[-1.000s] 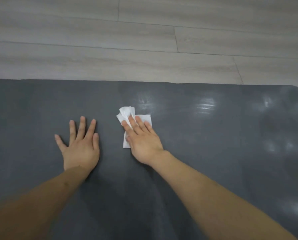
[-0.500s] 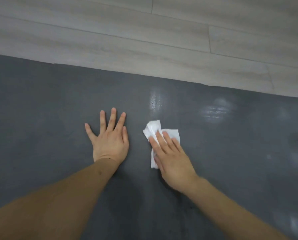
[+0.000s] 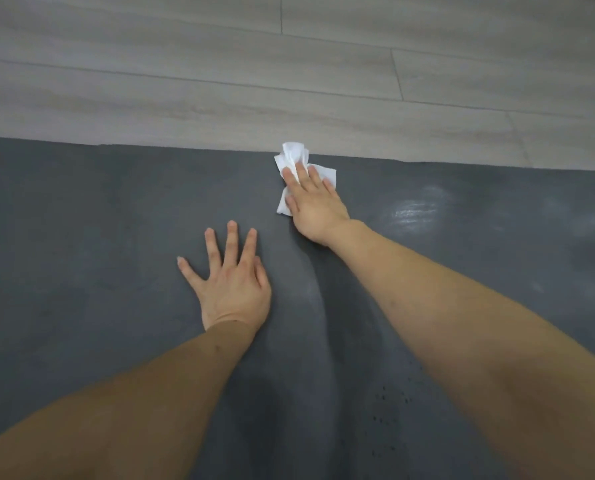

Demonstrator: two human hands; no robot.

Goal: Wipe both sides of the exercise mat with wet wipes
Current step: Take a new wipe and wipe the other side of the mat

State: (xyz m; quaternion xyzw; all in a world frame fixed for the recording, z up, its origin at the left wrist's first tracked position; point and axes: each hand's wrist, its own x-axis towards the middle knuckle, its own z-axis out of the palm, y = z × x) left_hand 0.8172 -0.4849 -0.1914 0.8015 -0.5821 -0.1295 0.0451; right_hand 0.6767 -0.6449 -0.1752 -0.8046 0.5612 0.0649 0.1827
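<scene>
Dark grey exercise mat [image 3: 98, 220] spread flat over pale grey wood-look floor [image 3: 219, 81], far edge running across the upper part of the head view. Right hand [image 3: 315, 206] reaching out to that far edge, fingers straight and laid flat on a crumpled white wet wipe [image 3: 290, 157], pressing it down onto the mat; wipe bunched at its far end, just touching or slightly overlapping the mat's edge, one corner poking out below the thumb side of the hand. Left hand [image 3: 232, 285] planted palm-down on the mat nearer the camera and to the left of the wipe, fingers splayed wide, holding nothing, well clear of the wipe. Both forearms bare, stretching in from the bottom of the view. Shallow raised ripple [image 3: 318, 296] in the mat surface between the two arms, running from near the right wrist toward the camera. Glossy, streaked damp patches [image 3: 415, 211] catching the light on the mat to the right of the right hand, with a fainter one at the far right border. Cluster of small dark specks [image 3: 391, 400] on the mat under the right forearm, too small to identify.
</scene>
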